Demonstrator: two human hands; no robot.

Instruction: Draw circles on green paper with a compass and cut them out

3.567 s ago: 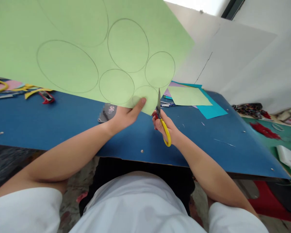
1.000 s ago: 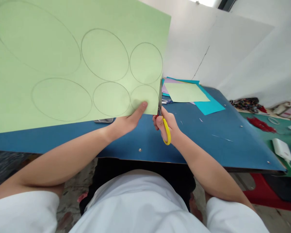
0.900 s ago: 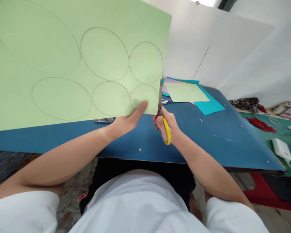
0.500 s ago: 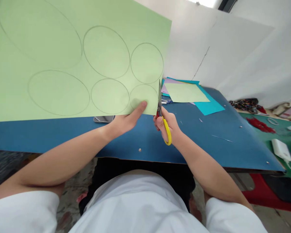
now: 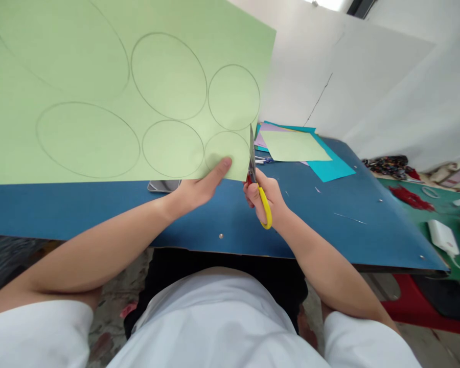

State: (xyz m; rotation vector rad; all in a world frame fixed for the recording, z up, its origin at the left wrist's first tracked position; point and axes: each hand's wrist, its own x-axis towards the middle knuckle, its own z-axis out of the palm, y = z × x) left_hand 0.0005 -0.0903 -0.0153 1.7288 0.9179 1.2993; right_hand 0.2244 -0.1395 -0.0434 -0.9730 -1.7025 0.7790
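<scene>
A large light green paper sheet (image 5: 111, 110), marked with several pencilled circles of different sizes, is held up above the table. My left hand (image 5: 205, 186) grips its lower edge, thumb on the front over the smallest lower circle; the other fingers are hidden behind the sheet. My right hand (image 5: 266, 197) is closed round scissors (image 5: 265, 207) with yellow and red handles. Their blades point upward at the sheet's right edge, beside that same circle. Whether the blades have paper between them is hard to make out.
On the blue table (image 5: 314, 225) lie a phone (image 5: 163, 186), partly under the sheet, and stacked coloured papers (image 5: 295, 145) with pens beside them. A green table (image 5: 417, 204) at the right bears a white charger (image 5: 443, 237) and red threads (image 5: 412, 198). A white wall stands behind.
The green sheet has tilted slightly, its left part and lower edge shifting up a little in view. Both hands keep their grips, and the scissors stay at the right edge.
</scene>
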